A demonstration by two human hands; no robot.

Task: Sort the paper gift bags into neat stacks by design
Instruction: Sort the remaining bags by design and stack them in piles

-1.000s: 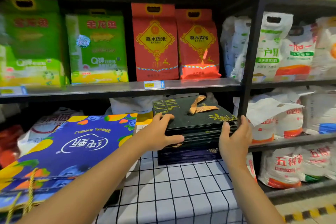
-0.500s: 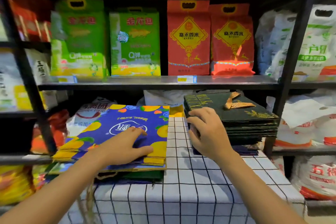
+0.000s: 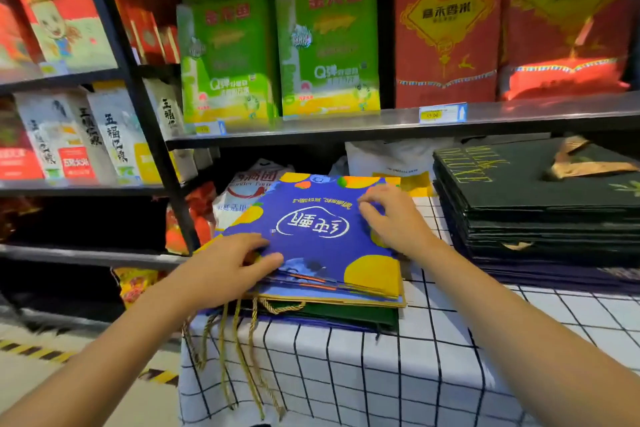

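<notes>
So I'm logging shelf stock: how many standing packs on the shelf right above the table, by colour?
Green packs: 2
Red packs: 2
Total: 4, though the right red one is cut off by the frame edge.

Stack of blue fruit-printed paper gift bags (image 3: 325,239) lies on checked tablecloth (image 3: 346,374), atop dark green paper bag (image 3: 346,315). Stack of dark green gold-lettered paper gift bags (image 3: 540,204) right of it, apart. Left hand (image 3: 225,270) on near left corner of blue stack, right hand (image 3: 394,218) on far right edge. Green rice bags (image 3: 277,45) on metal shelf (image 3: 381,125) above, behind.
</notes>
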